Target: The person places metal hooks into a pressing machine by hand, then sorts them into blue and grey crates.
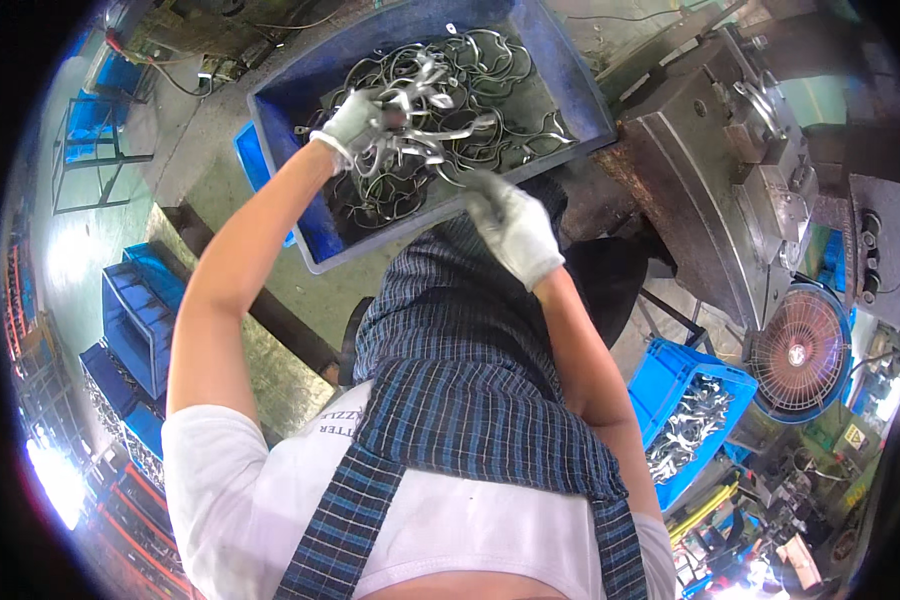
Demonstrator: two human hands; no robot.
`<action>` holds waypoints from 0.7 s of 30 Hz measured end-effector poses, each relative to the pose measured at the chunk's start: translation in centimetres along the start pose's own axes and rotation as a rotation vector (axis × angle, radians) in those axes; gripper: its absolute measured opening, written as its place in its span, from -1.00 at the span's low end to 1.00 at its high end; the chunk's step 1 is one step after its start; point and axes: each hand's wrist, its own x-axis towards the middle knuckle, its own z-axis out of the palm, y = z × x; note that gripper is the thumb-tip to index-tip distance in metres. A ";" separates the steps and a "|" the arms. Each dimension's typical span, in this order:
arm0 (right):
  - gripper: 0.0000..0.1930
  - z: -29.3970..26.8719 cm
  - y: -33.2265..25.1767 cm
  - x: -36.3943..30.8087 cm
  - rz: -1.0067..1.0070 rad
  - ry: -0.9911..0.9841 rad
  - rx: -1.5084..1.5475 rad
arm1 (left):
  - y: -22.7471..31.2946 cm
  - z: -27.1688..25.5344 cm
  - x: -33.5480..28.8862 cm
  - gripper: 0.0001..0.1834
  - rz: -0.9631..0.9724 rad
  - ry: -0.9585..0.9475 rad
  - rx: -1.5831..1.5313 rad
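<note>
My left hand (pixel 355 122), in a white glove, is closed around a bunch of curved shiny metal pieces (pixel 425 92) over a large blue bin (pixel 320 215). The pieces stick out to the right of its fingers. More thin, hook-like metal pieces (pixel 490 65) lie tangled inside the bin. My right hand (pixel 515 228), gloved in white with grey fingertips, is over the bin's near edge. Its fingers point up and left toward the pile and are blurred. One curved piece lies close to those fingertips; whether they grip it cannot be made out.
A heavy metal machine (pixel 695 190) with a fixture block stands to the right of the bin. Lower right are a round fan (pixel 798 350) and a blue crate (pixel 660 375) filled with metal pieces. Blue crates (pixel 140 325) stand at the left, near a dark beam (pixel 290 330).
</note>
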 end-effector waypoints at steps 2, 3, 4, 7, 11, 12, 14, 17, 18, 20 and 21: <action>-0.73 2.0 0.4 0.7 0.092 -0.093 0.241 | -0.2 -0.1 -1.8 -0.69 0.064 -0.008 -0.117; -0.73 2.5 0.8 1.0 0.090 -0.091 0.237 | -0.8 0.0 -3.0 -0.71 0.101 -0.020 -0.197; -0.72 2.7 0.6 1.6 0.244 -0.060 0.588 | -0.5 1.1 -4.8 -0.74 0.109 0.051 -0.285; -0.69 2.7 -1.8 2.3 0.279 0.036 0.890 | -1.4 2.9 -7.3 -0.76 0.188 0.164 -0.460; -0.76 3.2 -0.5 2.8 0.291 0.228 0.692 | -3.5 4.9 -7.1 -0.72 0.233 0.099 -0.860; -0.76 3.2 0.0 2.9 0.240 0.162 0.645 | -3.7 5.7 -7.2 -0.71 0.210 0.199 -0.860; -0.75 2.1 -2.1 3.5 0.230 0.023 0.417 | -4.5 6.5 -6.8 -0.71 0.333 0.309 -0.778; -0.78 1.1 -3.1 4.0 0.503 0.052 0.928 | -4.5 6.5 -7.0 -0.82 0.425 0.434 -0.171; -0.82 1.5 -1.8 4.6 0.461 0.029 1.093 | -3.9 7.0 -6.7 -0.80 0.526 0.445 -0.174; -0.85 2.6 -0.5 5.5 0.363 0.030 1.343 | -2.7 8.3 -6.1 -0.75 0.575 0.460 -0.210; -0.85 2.7 -0.7 5.3 0.303 0.048 1.429 | -1.9 8.1 -6.0 -0.72 0.531 0.470 -0.231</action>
